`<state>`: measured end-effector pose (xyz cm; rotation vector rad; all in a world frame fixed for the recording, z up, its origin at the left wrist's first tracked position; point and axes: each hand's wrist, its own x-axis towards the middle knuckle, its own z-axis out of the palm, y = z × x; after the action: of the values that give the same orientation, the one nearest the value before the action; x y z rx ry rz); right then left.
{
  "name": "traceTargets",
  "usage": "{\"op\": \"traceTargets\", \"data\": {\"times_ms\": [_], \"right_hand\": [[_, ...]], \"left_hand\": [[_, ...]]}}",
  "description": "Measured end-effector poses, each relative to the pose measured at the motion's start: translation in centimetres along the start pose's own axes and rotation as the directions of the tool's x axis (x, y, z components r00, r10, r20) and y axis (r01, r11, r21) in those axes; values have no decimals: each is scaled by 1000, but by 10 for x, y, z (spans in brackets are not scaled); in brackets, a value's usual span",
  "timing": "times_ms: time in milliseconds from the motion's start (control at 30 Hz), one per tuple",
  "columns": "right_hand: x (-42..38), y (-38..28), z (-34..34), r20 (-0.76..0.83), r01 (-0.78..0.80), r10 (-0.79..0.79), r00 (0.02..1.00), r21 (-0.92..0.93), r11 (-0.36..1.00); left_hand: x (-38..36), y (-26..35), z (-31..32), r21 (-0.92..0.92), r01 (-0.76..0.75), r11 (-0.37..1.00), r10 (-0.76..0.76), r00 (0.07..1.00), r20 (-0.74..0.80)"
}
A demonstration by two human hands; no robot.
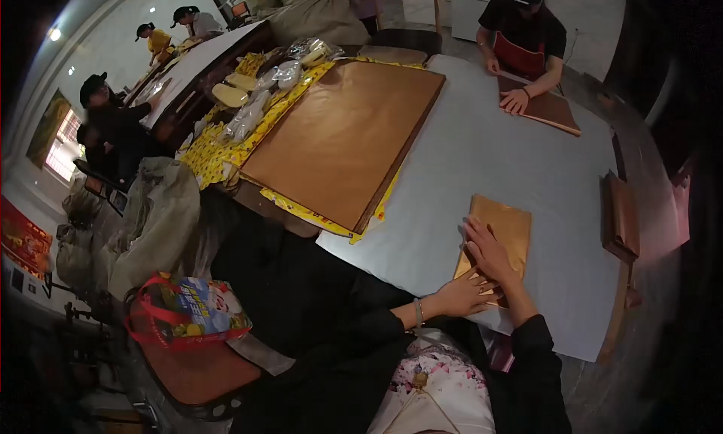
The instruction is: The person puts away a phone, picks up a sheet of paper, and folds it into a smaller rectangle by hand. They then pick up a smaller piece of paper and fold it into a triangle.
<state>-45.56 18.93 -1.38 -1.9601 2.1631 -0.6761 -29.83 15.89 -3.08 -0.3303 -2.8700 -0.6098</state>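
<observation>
Head view of a work room. A long table (482, 155) under a pale grey cover runs away from the viewer. At its near edge lies a gold sheet (506, 230); the left hand (461, 294) and the right hand (489, 253) both press flat on its near part, fingers spread and released, grasping nothing. Left of the sheet, well apart, a large brown board (346, 136) rests on yellow printed paper (215, 155), beside clear plastic packets (256, 106). At the far end a second person in a red apron (520, 53) holds one hand on a dark brown sheet (550, 110). A stack of brown sheets (621, 215) lies at the table's right edge. At left stand grey sacks (154, 215) and a chair carrying a red-handled bag (184, 310); more people (113, 121) work at a farther table below a white wall with a lit window (64, 144).
</observation>
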Motion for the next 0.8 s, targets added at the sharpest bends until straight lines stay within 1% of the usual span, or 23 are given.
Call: {"op": "traceTargets", "data": {"times_ms": [33, 67, 100, 133, 167, 200, 233, 267, 300, 333, 400, 433, 467, 533, 567, 633, 700, 733, 767, 800], "right_hand": [[-4, -3, 3, 111, 23, -27, 993, 32, 999], [-4, -2, 3, 103, 27, -29, 994, 28, 999], [-1, 1, 1, 114, 34, -37, 993, 30, 999], [4, 6, -4, 73, -17, 19, 997, -32, 999], [7, 10, -7, 29, -68, 70, 997, -91, 994], [10, 18, -10, -19, -108, 107, 994, -86, 990], [13, 26, -14, -10, -96, 95, 995, -87, 992], [17, 29, -24, -43, -217, 213, 976, -155, 964], [18, 35, -29, -84, -336, 325, 942, -219, 916], [16, 50, -27, -73, -325, 316, 946, -222, 919], [12, 89, -14, -265, -480, 425, 866, -197, 855], [7, 101, -12, -289, -505, 439, 851, -219, 835], [3, 107, -11, -285, -498, 433, 855, -222, 838], [-9, 112, -8, -365, -626, 526, 769, -259, 735], [-14, 105, -7, -366, -620, 518, 773, -262, 740], [-26, 57, -16, -339, -516, 436, 834, -199, 833], [-42, 20, -15, -175, -358, 318, 932, -295, 886], [-48, -5, -19, -129, -333, 311, 942, -218, 917], [-54, -8, -18, -127, -330, 308, 943, -216, 919], [-60, -9, -16, -78, -338, 332, 940, -87, 937]], "left_hand": [[-1, 2, 0, -19, 12, 1000, -10, 997, 73], [-2, 1, 6, -24, 23, 999, -21, 997, 70], [-3, -1, 12, 3, -1, 1000, 1, 1000, -1], [-4, -2, 18, 33, -21, 999, 23, 997, -73], [-4, 0, 17, 28, -7, 1000, 10, 997, -80], [-4, 0, 13, 11, -20, 1000, 21, 995, -98], [-4, 1, 9, -4, -33, 999, 32, 993, -117], [-3, 2, 11, -54, 1, 999, -7, 995, -101], [-3, 2, 12, -56, 14, 998, -20, 994, -110], [-3, 0, 13, -49, -2, 999, -4, 993, -118], [-4, 0, 14, -44, -9, 999, 3, 992, -130], [-4, 0, 16, -53, -11, 999, 4, 992, -129], [-4, -1, 16, -58, -15, 998, 7, 992, -128], [-4, 0, 19, -62, -10, 998, 1, 990, -138], [-3, -2, 19, -63, -12, 998, 3, 990, -143], [-1, -3, 20, -30, -23, 999, 19, 990, -141], [-3, -4, 23, 20, -47, 999, 49, 992, -116], [-1, -5, 24, 29, -49, 998, 52, 993, -104], [-2, -4, 19, 30, -44, 999, 47, 994, -103], [-2, -3, 15, 31, -40, 999, 41, 999, -29]]}}
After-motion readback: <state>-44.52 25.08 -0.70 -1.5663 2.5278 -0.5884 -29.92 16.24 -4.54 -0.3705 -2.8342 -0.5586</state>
